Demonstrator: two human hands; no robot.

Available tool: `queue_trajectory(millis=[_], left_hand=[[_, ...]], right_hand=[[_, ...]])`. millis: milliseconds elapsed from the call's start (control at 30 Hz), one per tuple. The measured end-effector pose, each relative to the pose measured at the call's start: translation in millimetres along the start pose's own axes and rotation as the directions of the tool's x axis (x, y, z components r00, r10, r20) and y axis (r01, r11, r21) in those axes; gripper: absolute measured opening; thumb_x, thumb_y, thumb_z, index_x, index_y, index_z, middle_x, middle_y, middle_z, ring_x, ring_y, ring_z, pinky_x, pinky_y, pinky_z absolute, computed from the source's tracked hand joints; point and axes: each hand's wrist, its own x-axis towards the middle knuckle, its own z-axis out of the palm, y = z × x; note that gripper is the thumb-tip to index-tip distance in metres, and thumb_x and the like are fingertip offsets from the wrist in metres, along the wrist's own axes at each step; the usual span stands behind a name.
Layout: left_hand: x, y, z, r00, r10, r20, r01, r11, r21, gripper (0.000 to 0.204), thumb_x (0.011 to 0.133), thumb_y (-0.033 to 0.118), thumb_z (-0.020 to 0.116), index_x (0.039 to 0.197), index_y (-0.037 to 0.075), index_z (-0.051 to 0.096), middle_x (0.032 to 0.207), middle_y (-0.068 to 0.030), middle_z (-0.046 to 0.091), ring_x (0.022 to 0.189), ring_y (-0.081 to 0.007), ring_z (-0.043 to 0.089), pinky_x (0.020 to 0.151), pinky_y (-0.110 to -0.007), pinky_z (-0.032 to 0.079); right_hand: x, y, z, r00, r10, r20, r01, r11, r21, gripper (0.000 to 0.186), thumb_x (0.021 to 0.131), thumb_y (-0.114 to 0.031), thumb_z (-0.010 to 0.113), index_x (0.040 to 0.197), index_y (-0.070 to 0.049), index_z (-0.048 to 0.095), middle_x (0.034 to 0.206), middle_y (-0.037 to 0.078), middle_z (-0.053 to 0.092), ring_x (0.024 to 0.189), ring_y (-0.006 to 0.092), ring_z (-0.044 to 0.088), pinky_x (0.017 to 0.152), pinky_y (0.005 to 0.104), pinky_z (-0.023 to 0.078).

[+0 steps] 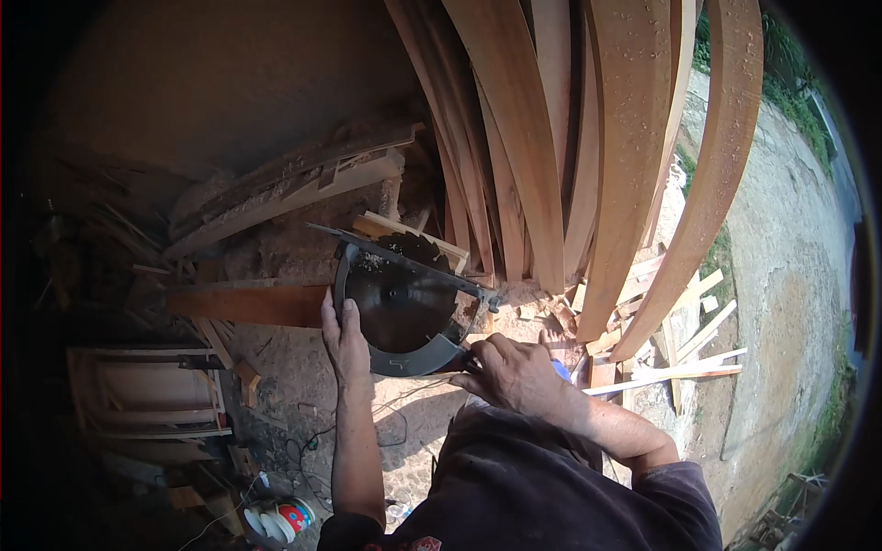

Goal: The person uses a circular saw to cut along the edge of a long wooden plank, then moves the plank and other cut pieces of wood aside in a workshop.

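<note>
A circular saw (pixel 413 360) is held in front of my body, turned so that the flat side of its dark round blade (pixel 395 298) faces up. Some teeth show at the blade's far edge, past the saw's base plate. My left hand (pixel 346 344) is closed on the left rim of the grey guard, thumb and fingers upward. On the right, my right hand (pixel 524 375) is wrapped around the saw's near right end, by the handle, which it mostly hides. A reddish-brown plank (pixel 248 305) runs leftward from behind the saw.
Tall curved boards (pixel 634 138) lean at the far right. Light wood offcuts (pixel 698 358) lie below them. A stack of rough timber (pixel 294 193) stands at the far left, a wooden frame (pixel 152 390) nearer. A cable (pixel 308 445) and a bucket (pixel 280 519) are on the littered floor.
</note>
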Motion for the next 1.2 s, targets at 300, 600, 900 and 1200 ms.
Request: queue_trajectory(millis=[300, 600, 900, 1200], left_hand=[[-1, -6, -1, 0.993, -0.1, -0.055, 0.097, 0.993, -0.068, 0.05, 0.107, 0.028, 0.055, 0.144, -0.005, 0.05, 0.132, -0.0127, 0.061, 0.117, -0.0185, 0.057, 0.103, -0.032, 0.044], [-4, -5, 0, 0.993, -0.062, -0.097, 0.064, 0.998, 0.023, 0.047, 0.107, 0.028, 0.054, 0.142, -0.004, 0.053, 0.13, -0.0119, 0.061, 0.116, -0.0185, 0.057, 0.103, -0.032, 0.043], [-7, -1, 3, 0.987, -0.12, -0.104, 0.111, 0.99, -0.087, 0.045, 0.106, 0.027, 0.056, 0.141, -0.001, 0.053, 0.127, -0.01, 0.061, 0.114, -0.0171, 0.057, 0.1, -0.031, 0.045], [1, -22, -6, 0.991, -0.108, 0.083, 0.134, 0.885, -0.445, 0.042, 0.104, 0.028, 0.061, 0.134, -0.001, 0.058, 0.122, -0.0072, 0.064, 0.112, -0.0146, 0.056, 0.1, -0.029, 0.043]], right_hand=[[7, 28, 7, 0.923, -0.381, -0.057, 0.337, 0.871, -0.358, 0.027, 0.083, -0.021, 0.066, 0.098, 0.002, 0.066, 0.07, 0.0, 0.054, 0.059, 0.0121, 0.059, 0.048, 0.0273, 0.043], [-5, -13, 36, 0.942, 0.294, -0.159, -0.242, 0.928, 0.282, 0.023, 0.091, -0.025, 0.075, 0.089, -0.004, 0.064, 0.07, 0.008, 0.059, 0.062, 0.0256, 0.065, 0.057, 0.0387, 0.051], [-5, -22, 35, 0.834, 0.533, 0.14, -0.518, 0.672, 0.529, 0.039, 0.098, -0.038, 0.067, 0.102, 0.001, 0.066, 0.077, 0.022, 0.067, 0.066, 0.0395, 0.069, 0.062, 0.0496, 0.054], [-9, -30, 20, 0.81, 0.399, 0.43, -0.586, 0.525, 0.617, 0.033, 0.096, -0.033, 0.071, 0.105, -0.001, 0.072, 0.09, 0.016, 0.07, 0.073, 0.0297, 0.071, 0.07, 0.039, 0.057]])
